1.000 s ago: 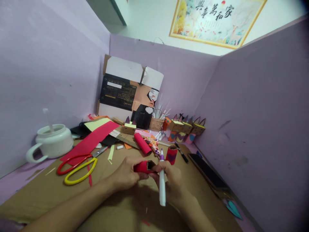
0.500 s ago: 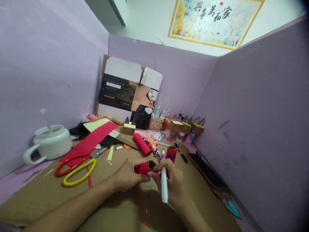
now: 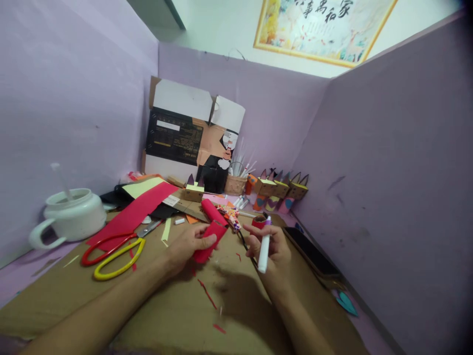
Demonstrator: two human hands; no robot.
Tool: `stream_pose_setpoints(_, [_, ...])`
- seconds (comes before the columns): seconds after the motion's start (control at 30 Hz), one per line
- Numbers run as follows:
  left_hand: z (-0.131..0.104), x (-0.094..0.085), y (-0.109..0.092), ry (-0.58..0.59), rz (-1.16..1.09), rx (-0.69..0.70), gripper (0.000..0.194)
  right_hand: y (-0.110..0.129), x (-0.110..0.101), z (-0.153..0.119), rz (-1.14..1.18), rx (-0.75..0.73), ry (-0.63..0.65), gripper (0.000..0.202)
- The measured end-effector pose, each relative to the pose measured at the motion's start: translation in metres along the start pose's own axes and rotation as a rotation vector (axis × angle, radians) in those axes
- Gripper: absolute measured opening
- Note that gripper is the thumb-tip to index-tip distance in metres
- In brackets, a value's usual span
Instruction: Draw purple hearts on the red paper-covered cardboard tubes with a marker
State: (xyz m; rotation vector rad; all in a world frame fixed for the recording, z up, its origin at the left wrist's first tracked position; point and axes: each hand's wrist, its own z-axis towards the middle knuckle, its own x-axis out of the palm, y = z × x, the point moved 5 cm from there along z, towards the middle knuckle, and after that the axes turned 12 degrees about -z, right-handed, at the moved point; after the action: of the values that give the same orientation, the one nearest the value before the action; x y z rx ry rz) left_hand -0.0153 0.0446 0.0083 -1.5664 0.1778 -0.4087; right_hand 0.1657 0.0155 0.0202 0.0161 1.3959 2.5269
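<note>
Though blurry, apparently 家 on poster [image 3: 321, 34], red tube [image 3: 218, 235] in left hand [image 3: 192, 245]

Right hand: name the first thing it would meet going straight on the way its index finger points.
The right hand would most likely meet the colourful patterned object first. The hand seems raised off the cardboard, so depth is unclear and it might pass above.

A: What's L hand [image 3: 186, 250] got?
B: Red tube [image 3: 207, 246], tilted. R hand [image 3: 275, 249] has white marker [image 3: 263, 254].
A: Scissors [image 3: 141, 242]?
B: L side, partly over red paper [image 3: 138, 209], nr white pot [image 3: 79, 219].
</note>
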Motion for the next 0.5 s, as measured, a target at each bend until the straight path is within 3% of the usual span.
stream_pose_setpoints(0.1, [0.001,-0.033,-0.025,-0.392,0.517,0.208,0.052,0.001,-0.004,0.001,0.0,-0.03,-0.042,0.017])
stream_pose_setpoints(0.13, [0.0,-0.045,-0.03,-0.524,0.67,0.178,0.051,0.002,-0.007,0.001,-0.006,-0.049,-0.071,0.017])
stream_pose_setpoints(0.2, [0.001,-0.067,-0.035,-0.668,0.906,0.06,0.051,0.004,-0.015,0.003,-0.022,-0.081,-0.163,0.017])
stream_pose_setpoints(0.3, [0.006,-0.089,-0.032,-0.694,1.155,-0.087,0.045,0.006,-0.025,0.007,-0.061,-0.088,-0.294,0.018])
stream_pose_setpoints(0.4, [0.006,-0.093,-0.026,-0.651,1.232,-0.188,0.05,0.004,-0.028,0.009,-0.069,-0.05,-0.322,0.021])
stream_pose_setpoints(0.5, [0.0,-0.076,-0.04,-0.739,1.374,-0.035,0.059,0.003,-0.025,0.01,-0.047,-0.014,-0.295,0.022])
